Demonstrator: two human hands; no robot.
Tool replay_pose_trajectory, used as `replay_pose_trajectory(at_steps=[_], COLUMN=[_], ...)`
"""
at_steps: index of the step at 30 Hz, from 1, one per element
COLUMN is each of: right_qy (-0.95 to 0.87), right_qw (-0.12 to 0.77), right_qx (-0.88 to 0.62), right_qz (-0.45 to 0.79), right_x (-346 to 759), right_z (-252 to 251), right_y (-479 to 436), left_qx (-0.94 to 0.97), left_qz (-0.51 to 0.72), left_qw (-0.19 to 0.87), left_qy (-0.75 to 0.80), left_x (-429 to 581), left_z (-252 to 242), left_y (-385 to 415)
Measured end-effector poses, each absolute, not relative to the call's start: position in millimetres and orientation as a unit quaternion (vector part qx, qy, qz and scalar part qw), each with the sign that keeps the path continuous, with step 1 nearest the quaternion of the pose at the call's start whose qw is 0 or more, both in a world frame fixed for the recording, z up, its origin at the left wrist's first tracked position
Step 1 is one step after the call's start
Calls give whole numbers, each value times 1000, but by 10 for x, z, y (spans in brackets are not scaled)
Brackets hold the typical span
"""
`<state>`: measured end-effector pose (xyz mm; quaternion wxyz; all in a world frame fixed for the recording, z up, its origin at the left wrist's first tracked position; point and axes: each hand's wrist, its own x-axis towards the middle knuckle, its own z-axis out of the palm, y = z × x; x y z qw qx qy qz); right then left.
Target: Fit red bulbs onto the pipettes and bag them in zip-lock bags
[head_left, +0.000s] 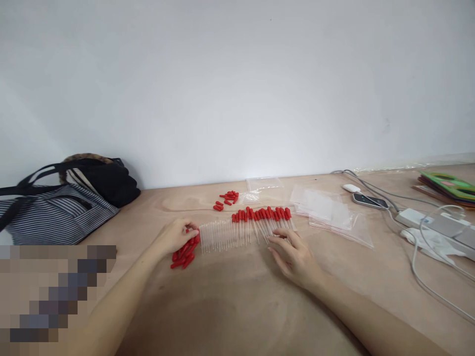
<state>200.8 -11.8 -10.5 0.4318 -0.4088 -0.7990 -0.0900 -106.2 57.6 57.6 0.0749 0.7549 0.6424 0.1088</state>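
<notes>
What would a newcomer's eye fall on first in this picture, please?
Most likely the red-topped clear tubes, lying in a row near the right hand. Next come the loose red caps by the left hand, then the striped bag at the picture's left edge.

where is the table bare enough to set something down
The wooden table is bare in front of the pipettes, and between the striped bag and the left hand. It's crowded from the red bulbs through the zip bags to the power strip.
</notes>
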Motion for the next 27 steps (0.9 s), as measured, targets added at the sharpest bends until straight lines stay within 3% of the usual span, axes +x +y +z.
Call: replay_pose_trajectory(at_steps=[7,11,14,17,20,24,27], right_qy=[-802,-798,-790,-767,-744,-751,-759], right_qw=[429,446,459,446,418,404,395], right_qx=[-408,-406,-396,-380,-356,-371,-406], right_qz=[-72,-25,94,262,380,368,320], right_x=[1995,1975,1911,1824,1768,1770,1783], right_z=[-117,-115,-92,-65,-29,40,53], right_y=[-120,-128,-174,-240,-286,-301,-294], left_qx=[720,705,665,643,609,610,715], left_qz=[138,220,329,322,332,339,287], left_qw=[131,142,279,469,562,557,399], left_qy=[667,659,610,512,451,451,497], left_x=[-1299,-1141,-762,-257,128,231,73], left_z=[366,409,444,402,306,213,236], left_y=[489,426,234,-39,-235,-195,64])
